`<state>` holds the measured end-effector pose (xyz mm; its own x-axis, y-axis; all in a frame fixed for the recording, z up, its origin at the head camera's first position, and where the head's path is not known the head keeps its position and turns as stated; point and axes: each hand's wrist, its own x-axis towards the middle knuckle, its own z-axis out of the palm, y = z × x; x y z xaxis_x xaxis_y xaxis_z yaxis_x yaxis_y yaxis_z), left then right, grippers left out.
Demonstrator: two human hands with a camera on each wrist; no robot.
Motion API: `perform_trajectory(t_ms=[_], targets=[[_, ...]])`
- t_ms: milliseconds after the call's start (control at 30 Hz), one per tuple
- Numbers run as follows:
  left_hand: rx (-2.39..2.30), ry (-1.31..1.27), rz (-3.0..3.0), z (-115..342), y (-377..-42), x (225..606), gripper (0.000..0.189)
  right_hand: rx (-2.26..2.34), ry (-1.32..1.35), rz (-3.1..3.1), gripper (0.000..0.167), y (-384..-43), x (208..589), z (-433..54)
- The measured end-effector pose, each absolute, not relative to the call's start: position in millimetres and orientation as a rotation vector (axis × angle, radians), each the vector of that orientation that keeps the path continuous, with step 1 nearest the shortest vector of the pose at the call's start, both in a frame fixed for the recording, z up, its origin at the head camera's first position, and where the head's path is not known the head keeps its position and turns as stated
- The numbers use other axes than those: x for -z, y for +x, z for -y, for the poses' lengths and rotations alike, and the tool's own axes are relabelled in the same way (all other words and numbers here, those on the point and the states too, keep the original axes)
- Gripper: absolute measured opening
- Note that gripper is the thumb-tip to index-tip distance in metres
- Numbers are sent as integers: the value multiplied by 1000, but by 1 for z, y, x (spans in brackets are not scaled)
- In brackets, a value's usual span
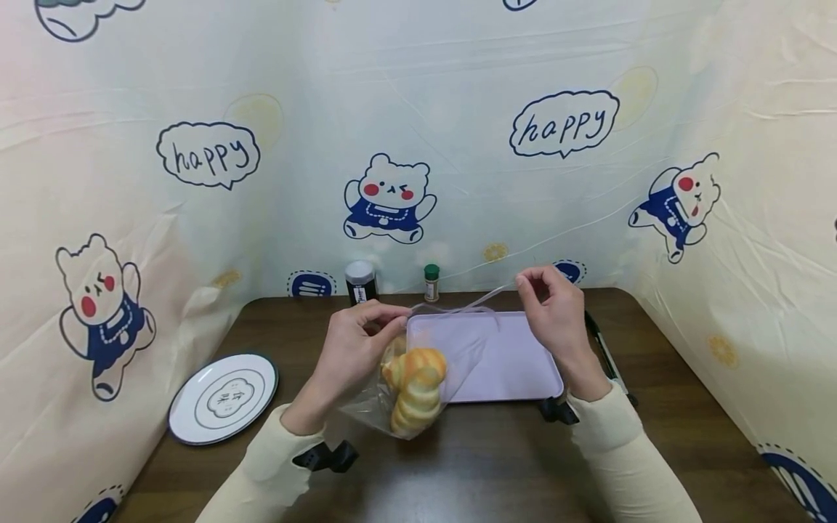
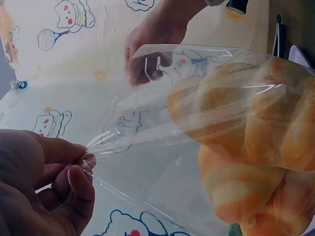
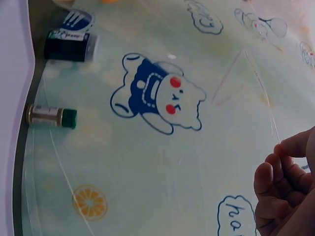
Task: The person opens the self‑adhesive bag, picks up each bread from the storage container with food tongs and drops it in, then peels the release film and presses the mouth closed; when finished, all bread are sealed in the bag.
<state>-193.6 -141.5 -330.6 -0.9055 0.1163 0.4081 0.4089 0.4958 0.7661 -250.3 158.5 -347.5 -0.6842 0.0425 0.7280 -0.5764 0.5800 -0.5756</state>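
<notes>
A clear plastic bag point(image 1: 366, 408) hangs over the front left part of a lilac tray point(image 1: 516, 363). Golden, ridged bread point(image 1: 418, 392) lies inside it, large through the film in the left wrist view. My left hand point(image 1: 356, 345) pinches the gathered left side of the bag's mouth between thumb and fingers. On the other side, my right hand point(image 1: 559, 319) pinches the far end of the bag's rim with thumb and fingertips, the other fingers curled. Between both hands the rim is stretched into a thin strip. Whether the bread is one piece or more, I cannot tell.
A white plate point(image 1: 189, 418) with a dark rim lies at the left. At the back stand a dark jar with a grey lid point(image 1: 361, 280) and a small green-capped bottle point(image 1: 431, 283). A long dark object point(image 1: 608, 352) lies right of the tray, partly behind my right arm.
</notes>
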Motion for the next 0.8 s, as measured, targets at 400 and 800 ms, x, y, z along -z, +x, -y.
perform_trajectory(t_ms=[400, 800], targets=[[1358, -423, 2416, 152, -191, 329, 12, -1022, 234, 2113, 18, -269, 355, -195], [1350, -419, 2413, 161, -192, 331, 13, -1006, -55, 2174, 27, -287, 367, -231]])
